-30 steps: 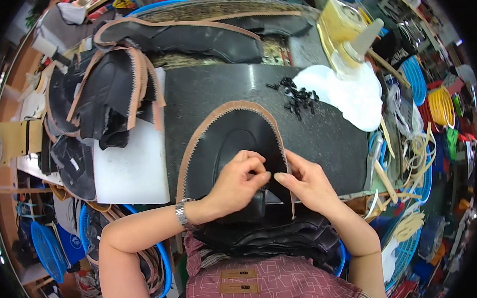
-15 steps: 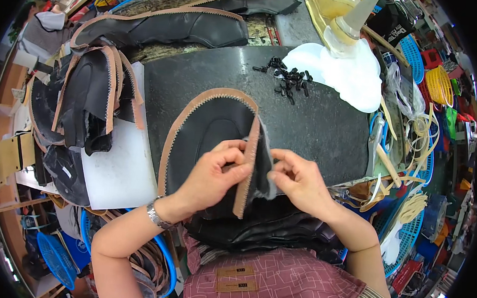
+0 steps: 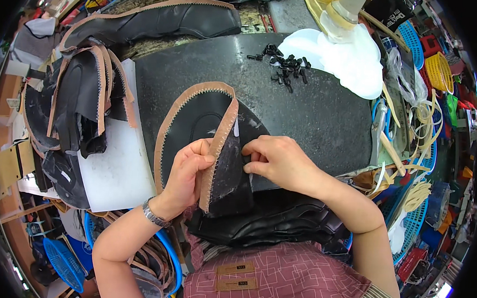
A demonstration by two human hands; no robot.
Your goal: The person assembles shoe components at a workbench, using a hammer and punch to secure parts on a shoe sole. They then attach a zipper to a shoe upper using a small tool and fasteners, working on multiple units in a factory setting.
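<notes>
A black leather shoe upper (image 3: 188, 118) with a tan, zigzag-stitched border lies partly on the dark work slab (image 3: 327, 127), its right side folded over so the scuffed inner face shows. The fingers of my left hand (image 3: 185, 173) pinch the tan border at the fold. My right hand (image 3: 278, 161) has thumb and fingers closed on the upper's outer right edge; the fingertips are partly hidden. More black leather (image 3: 256, 215) is bunched just below, against the apron (image 3: 296, 273). A pile of small black parts (image 3: 289, 70) sits beyond my hands.
Stacked uppers (image 3: 80, 95) and a white board (image 3: 117, 171) are at left. Another upper (image 3: 170, 22) stretches along the far edge. White sheets (image 3: 353, 60) lie under a nozzled bottle (image 3: 342, 13) at far right. A blue-handled tool (image 3: 381, 117) and wooden stick (image 3: 394, 153) flank the right edge.
The upper's right side has been turned over to the left, exposing its inner face. My left hand moved slightly left with the border; my right hand shifted left and now grips the outer edge.
</notes>
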